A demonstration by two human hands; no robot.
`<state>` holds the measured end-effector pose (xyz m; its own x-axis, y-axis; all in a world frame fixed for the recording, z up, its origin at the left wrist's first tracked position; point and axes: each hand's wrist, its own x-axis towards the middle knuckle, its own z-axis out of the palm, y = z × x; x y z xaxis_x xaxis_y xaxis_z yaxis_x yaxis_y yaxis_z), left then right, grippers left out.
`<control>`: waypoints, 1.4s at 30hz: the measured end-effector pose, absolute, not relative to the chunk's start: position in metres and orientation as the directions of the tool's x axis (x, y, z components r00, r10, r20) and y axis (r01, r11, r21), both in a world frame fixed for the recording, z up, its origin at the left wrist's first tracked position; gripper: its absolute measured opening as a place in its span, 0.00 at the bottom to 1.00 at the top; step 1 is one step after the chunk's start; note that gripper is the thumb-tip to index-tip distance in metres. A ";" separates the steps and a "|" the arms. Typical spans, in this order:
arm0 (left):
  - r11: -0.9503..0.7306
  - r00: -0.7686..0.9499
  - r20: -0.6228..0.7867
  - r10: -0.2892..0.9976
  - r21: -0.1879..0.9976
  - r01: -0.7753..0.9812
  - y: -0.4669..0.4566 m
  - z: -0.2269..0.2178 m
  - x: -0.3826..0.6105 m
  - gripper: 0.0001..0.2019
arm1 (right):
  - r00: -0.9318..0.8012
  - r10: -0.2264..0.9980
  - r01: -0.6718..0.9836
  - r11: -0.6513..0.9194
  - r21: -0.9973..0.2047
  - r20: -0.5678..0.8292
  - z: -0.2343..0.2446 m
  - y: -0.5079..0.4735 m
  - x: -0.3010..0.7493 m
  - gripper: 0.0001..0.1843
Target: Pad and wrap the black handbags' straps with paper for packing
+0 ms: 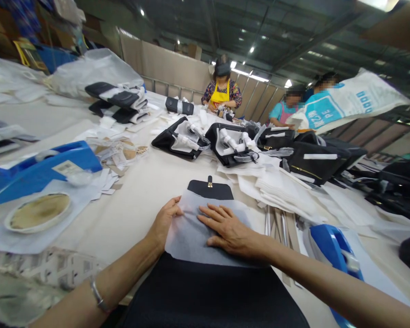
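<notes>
A black bag [215,296] lies in front of me, its narrower flap [222,191] with a small gold clasp pointing away. Over its middle is a thin white translucent sheet of paper [198,248]. At the sheet's left edge, my left hand [166,221] pinches it between thumb and fingers. My right hand [230,230] rests flat on the sheet with fingers spread. The part of the bag under the paper shows only as a dark shadow.
Blue tape dispensers stand at left [71,159] and right [336,248]. A shallow round dish [39,212] sits at left. Beyond are black bags [232,143] with white wrapping and stacked white sheets [276,187]. Co-workers [222,91] are across the table; one is beside a large white-and-blue sack [348,102].
</notes>
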<state>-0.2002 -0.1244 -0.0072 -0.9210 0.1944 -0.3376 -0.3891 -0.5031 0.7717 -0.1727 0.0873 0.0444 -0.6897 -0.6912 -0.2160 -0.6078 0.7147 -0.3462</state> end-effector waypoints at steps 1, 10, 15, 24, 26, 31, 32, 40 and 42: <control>-0.527 -0.921 -0.339 0.193 0.756 -0.389 -0.125 -0.007 -0.200 0.26 | -0.672 -0.705 -0.618 0.703 -0.352 -0.228 0.044 0.088 -0.173 0.34; -0.683 -0.897 -0.369 0.242 0.592 -0.428 -0.130 -0.009 -0.199 0.29 | -0.621 -0.749 -0.634 0.653 -0.414 -0.231 0.042 0.088 -0.174 0.33; -0.719 -0.884 -0.404 0.234 0.540 -0.437 -0.131 -0.006 -0.198 0.28 | -0.612 -0.756 -0.647 0.647 -0.402 -0.233 0.041 0.088 -0.174 0.33; -0.255 -0.991 0.021 -0.136 0.965 0.055 -0.128 0.021 -0.222 0.20 | -0.604 -0.773 -0.681 0.627 -0.377 -0.196 0.039 0.091 -0.171 0.34; -0.082 -0.980 0.187 0.064 0.980 0.182 -0.126 0.032 -0.228 0.20 | -0.599 -0.779 -0.689 0.620 -0.376 -0.187 0.038 0.091 -0.171 0.35; 0.311 -0.892 0.130 0.433 0.907 0.283 -0.103 0.025 -0.237 0.18 | -0.597 -0.787 -0.713 0.609 -0.349 -0.155 0.035 0.091 -0.170 0.36; 0.362 -0.898 0.125 0.421 0.885 0.293 -0.098 0.017 -0.237 0.17 | -0.602 -0.785 -0.714 0.611 -0.341 -0.146 0.034 0.091 -0.170 0.37; 0.594 -0.931 0.193 0.310 0.725 0.348 -0.092 -0.032 -0.221 0.09 | -0.684 -0.729 -0.644 0.595 -0.481 0.014 0.026 0.100 -0.170 0.34; 0.634 -0.927 0.198 0.317 0.683 0.363 -0.092 -0.031 -0.218 0.07 | -0.768 -0.627 -0.580 0.595 -0.556 0.130 0.019 0.103 -0.171 0.26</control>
<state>-0.2177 -0.0921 -0.0307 -0.9274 0.3173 0.1983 0.3630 0.6342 0.6826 -0.1709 0.1033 0.0195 -0.7681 -0.6270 0.1300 -0.5801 0.5954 -0.5559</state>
